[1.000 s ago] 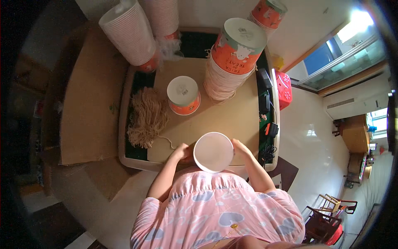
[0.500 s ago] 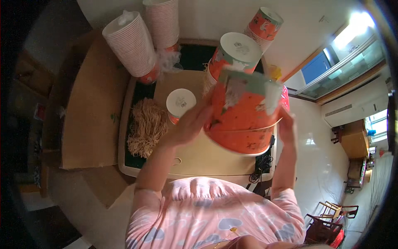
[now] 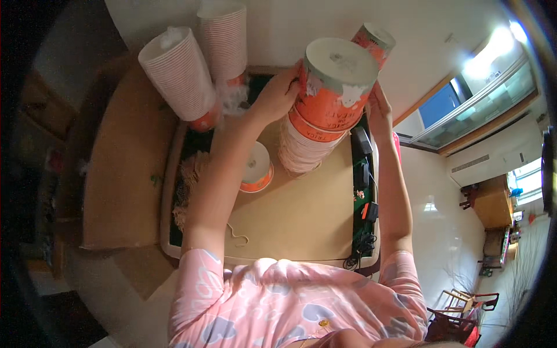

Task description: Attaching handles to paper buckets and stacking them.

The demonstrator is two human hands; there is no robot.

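Observation:
An orange paper bucket (image 3: pixel 332 104) with a green band and a white base is upside down on top of a leaning stack of nested paper buckets (image 3: pixel 301 152). My left hand (image 3: pixel 281 95) grips its left side, fingers curled at the wall. On the opposite side my right hand (image 3: pixel 378 110) presses against the wall, fingers partly hidden. A single upturned paper bucket (image 3: pixel 256 180) stands on the tabletop beside my left forearm. Left of that forearm lies a bundle of beige cords (image 3: pixel 190 174), partly covered by the arm.
Two tall stacks of paper buckets (image 3: pixel 177 75) with plastic wrap stand at the back left. Another green-and-orange bucket stack (image 3: pixel 374 43) is behind my right hand. A large cardboard box (image 3: pixel 125 168) flanks the table's left. Black adapters and cables (image 3: pixel 361 249) line the right edge. One loose cord (image 3: pixel 238 235) lies in front.
Both hands have moved forward with the orange bucket, from above the near tabletop onto the stack. The bucket now sits over the stack's top, its white base turned more toward me.

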